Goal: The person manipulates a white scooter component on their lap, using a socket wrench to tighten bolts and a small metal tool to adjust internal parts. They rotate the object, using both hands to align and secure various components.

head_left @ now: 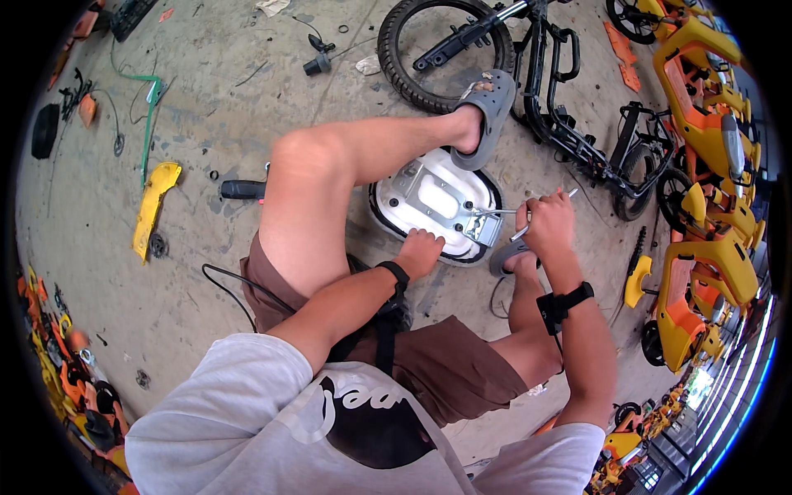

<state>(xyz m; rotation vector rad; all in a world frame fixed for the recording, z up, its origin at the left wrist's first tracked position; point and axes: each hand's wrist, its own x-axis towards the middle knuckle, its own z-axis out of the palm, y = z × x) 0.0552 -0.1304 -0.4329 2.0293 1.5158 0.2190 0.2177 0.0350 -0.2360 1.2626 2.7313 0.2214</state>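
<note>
Between my feet lies a scooter seat (pixel 394 223) with its underside up, a white base with a dark rim. A metal bracket (pixel 483 228) is fixed to it, with black bolts or rubber bumpers around. My left hand (pixel 420 252) grips the seat's near edge, fingers curled over it. In my right hand (pixel 549 224), closed round the crossbar, is a T-handle wrench (pixel 500 212). Its shaft reaches left to the bracket; the tip's exact seating cannot be made out. My grey clog (pixel 488 124) rests against the seat's far edge.
A black bare scooter frame (pixel 544 99) with a front wheel (pixel 388 54) lies beyond the seat. Yellow scooter bodies (pixel 701 280) line the right. On the concrete floor at left are a yellow panel (pixel 155 206), a black-handled tool (pixel 241 190) and a green strip (pixel 151 115).
</note>
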